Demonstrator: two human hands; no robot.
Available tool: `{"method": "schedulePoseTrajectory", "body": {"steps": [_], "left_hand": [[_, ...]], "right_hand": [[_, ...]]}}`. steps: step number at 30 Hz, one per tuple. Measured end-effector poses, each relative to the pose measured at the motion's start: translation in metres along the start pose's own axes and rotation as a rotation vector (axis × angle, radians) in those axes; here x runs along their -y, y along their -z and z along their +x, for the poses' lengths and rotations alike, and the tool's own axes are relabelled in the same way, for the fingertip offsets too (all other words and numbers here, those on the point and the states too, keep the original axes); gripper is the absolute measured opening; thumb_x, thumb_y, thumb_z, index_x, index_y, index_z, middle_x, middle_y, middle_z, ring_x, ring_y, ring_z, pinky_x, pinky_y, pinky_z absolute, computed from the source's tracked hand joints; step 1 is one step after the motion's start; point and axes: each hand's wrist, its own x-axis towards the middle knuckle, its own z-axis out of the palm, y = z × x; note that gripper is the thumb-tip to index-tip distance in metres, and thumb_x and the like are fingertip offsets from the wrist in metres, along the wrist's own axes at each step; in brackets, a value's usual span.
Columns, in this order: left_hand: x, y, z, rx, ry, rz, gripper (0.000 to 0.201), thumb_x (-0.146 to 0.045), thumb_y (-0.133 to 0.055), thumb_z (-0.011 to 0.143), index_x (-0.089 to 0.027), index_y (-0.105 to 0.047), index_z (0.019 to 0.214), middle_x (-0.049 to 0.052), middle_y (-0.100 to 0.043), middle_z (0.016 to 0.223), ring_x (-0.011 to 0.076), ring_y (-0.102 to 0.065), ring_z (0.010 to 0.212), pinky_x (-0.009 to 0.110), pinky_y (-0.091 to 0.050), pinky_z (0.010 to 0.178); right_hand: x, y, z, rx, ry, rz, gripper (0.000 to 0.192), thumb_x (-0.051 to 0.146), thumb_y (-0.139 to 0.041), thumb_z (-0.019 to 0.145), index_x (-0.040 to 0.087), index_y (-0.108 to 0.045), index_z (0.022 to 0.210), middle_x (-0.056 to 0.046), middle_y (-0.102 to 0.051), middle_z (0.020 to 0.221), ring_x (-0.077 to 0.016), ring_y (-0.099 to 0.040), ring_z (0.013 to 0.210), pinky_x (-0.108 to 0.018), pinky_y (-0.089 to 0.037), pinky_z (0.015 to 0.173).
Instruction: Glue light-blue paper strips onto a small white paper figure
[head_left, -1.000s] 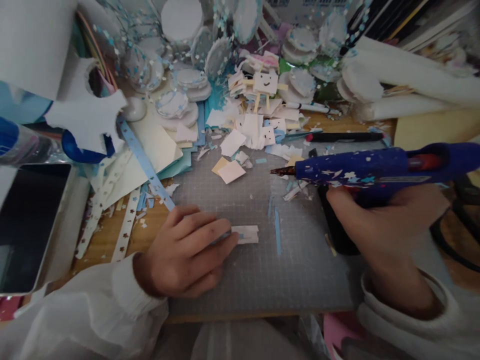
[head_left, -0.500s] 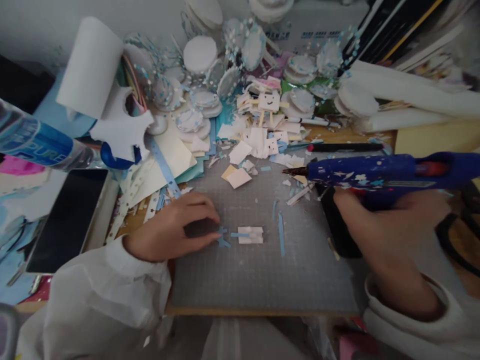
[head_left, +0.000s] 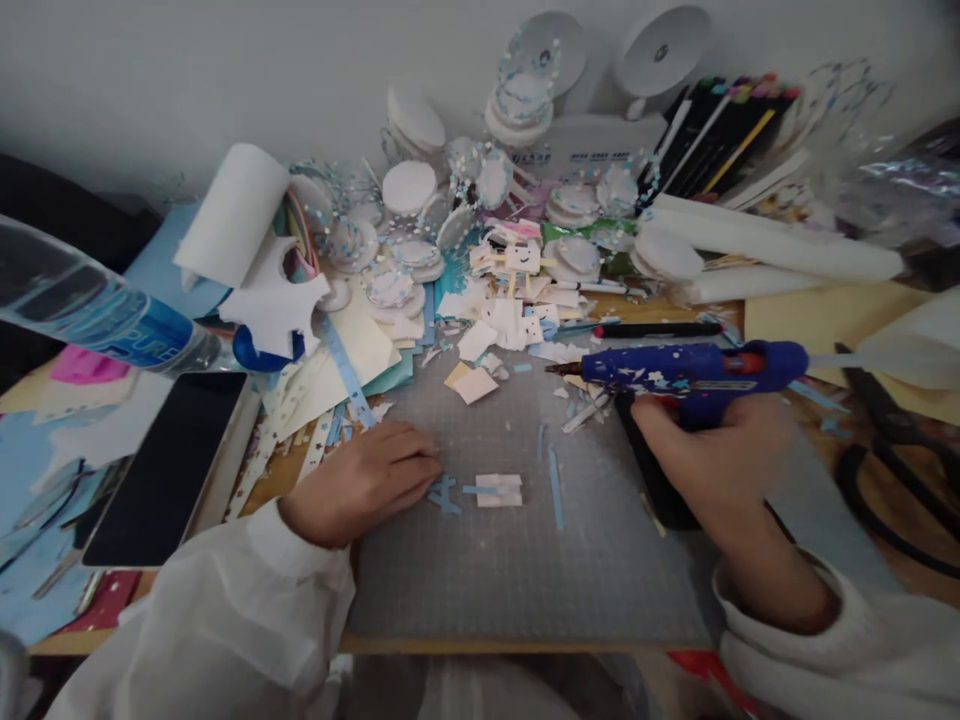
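My right hand (head_left: 716,460) is wrapped round the grip of a blue hot glue gun (head_left: 652,368), whose dark nozzle points left above the grey cutting mat (head_left: 480,590). My left hand (head_left: 367,480) rests on the mat's left side, fingers drawn together; whether anything is pinched in them is hidden. Just off its fingertips lie small crossed blue paper strips (head_left: 445,494). Right of these is a small folded white paper piece (head_left: 508,490) with a thin blue strip on it. A longer blue paper strip (head_left: 556,487) lies farther right.
A phone (head_left: 165,470) and a tilted water bottle (head_left: 120,310) are at the left. Paper scraps and small paper figures (head_left: 523,256) crowd the back, with white discs (head_left: 409,187) behind. Black scissors (head_left: 892,440) lie right; a black object (head_left: 652,465) sits under the glue gun.
My left thumb and fingers have closed together, where before they were apart near the blue strips. The view has tilted up, and the glue gun has shifted left in it, still in my right hand.
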Motion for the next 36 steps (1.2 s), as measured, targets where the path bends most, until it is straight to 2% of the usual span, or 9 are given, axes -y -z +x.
{"method": "schedulePoseTrajectory", "body": {"steps": [5,10,14,19,23,26,28,33,36], "left_hand": [[-0.001,-0.005,-0.001,-0.018,0.048,-0.095,0.012,-0.021,-0.056,0.090,-0.015,-0.064,0.096,0.007,-0.065,0.091,0.0168,-0.060,0.087,0.030,-0.049,0.078],[-0.003,-0.008,0.001,0.025,0.017,0.006,0.014,-0.016,-0.050,0.091,-0.014,-0.064,0.091,0.007,-0.065,0.087,0.0173,-0.059,0.082,0.032,-0.049,0.077],[-0.003,-0.008,0.002,-0.006,-0.006,0.065,0.014,-0.013,-0.050,0.090,-0.014,-0.063,0.095,0.008,-0.065,0.089,0.0182,-0.058,0.083,0.033,-0.049,0.076],[-0.005,-0.007,0.003,-0.081,0.070,0.059,0.013,-0.013,-0.050,0.090,-0.017,-0.060,0.097,0.006,-0.064,0.089,0.0174,-0.057,0.082,0.033,-0.047,0.076],[-0.009,-0.005,0.004,-0.235,0.220,0.019,0.013,-0.010,-0.051,0.088,-0.016,-0.056,0.099,0.007,-0.060,0.094,0.0171,-0.057,0.090,0.031,-0.048,0.082],[-0.010,-0.003,0.005,-0.315,0.308,-0.024,0.012,-0.008,-0.051,0.088,-0.015,-0.055,0.097,0.007,-0.058,0.095,0.0160,-0.057,0.091,0.028,-0.048,0.082],[-0.009,-0.003,0.005,-0.293,0.301,-0.051,0.012,-0.010,-0.051,0.089,-0.014,-0.056,0.098,0.007,-0.058,0.095,0.0165,-0.057,0.092,0.029,-0.049,0.082],[-0.004,-0.010,0.004,-0.071,0.138,0.035,0.013,-0.021,-0.055,0.089,-0.017,-0.063,0.099,0.007,-0.064,0.093,0.0183,-0.059,0.087,0.034,-0.049,0.080],[-0.002,-0.014,0.003,-0.049,0.057,0.125,0.015,-0.017,-0.051,0.090,-0.015,-0.064,0.097,0.007,-0.065,0.091,0.0181,-0.058,0.083,0.033,-0.050,0.077]], "right_hand": [[0.000,-0.001,0.001,-0.006,0.001,0.014,0.022,0.031,-0.059,0.052,0.022,-0.044,0.038,0.003,-0.044,0.034,-0.0140,-0.044,0.036,-0.027,-0.036,0.043],[0.002,0.000,0.000,0.010,-0.001,0.017,0.023,0.031,-0.058,0.052,0.023,-0.042,0.038,0.004,-0.043,0.033,-0.0144,-0.044,0.035,-0.027,-0.039,0.044],[0.002,0.001,-0.001,0.013,-0.009,-0.024,0.025,0.029,-0.059,0.053,0.023,-0.041,0.037,0.004,-0.040,0.032,-0.0133,-0.042,0.033,-0.026,-0.037,0.042],[0.003,0.002,0.000,0.005,-0.015,-0.025,0.024,0.032,-0.059,0.053,0.022,-0.042,0.038,0.004,-0.042,0.033,-0.0142,-0.044,0.034,-0.026,-0.037,0.042],[0.002,0.002,0.000,0.012,0.005,0.000,0.027,0.032,-0.058,0.053,0.023,-0.038,0.037,0.005,-0.035,0.031,-0.0118,-0.037,0.032,-0.026,-0.037,0.041],[0.000,0.002,-0.003,-0.002,0.020,-0.018,0.025,0.032,-0.058,0.054,0.022,-0.042,0.038,0.003,-0.041,0.032,-0.0139,-0.043,0.033,-0.026,-0.035,0.041],[-0.001,0.002,-0.004,-0.003,0.039,-0.026,0.026,0.032,-0.059,0.054,0.022,-0.042,0.037,0.003,-0.042,0.031,-0.0141,-0.044,0.033,-0.026,-0.034,0.040],[0.000,0.002,-0.005,0.010,0.053,0.009,0.025,0.030,-0.058,0.054,0.022,-0.042,0.036,0.004,-0.043,0.031,-0.0141,-0.044,0.033,-0.026,-0.035,0.041],[0.000,0.001,-0.004,0.014,0.036,0.001,0.025,0.032,-0.058,0.053,0.022,-0.042,0.036,0.004,-0.044,0.031,-0.0146,-0.045,0.034,-0.026,-0.035,0.042]]}}
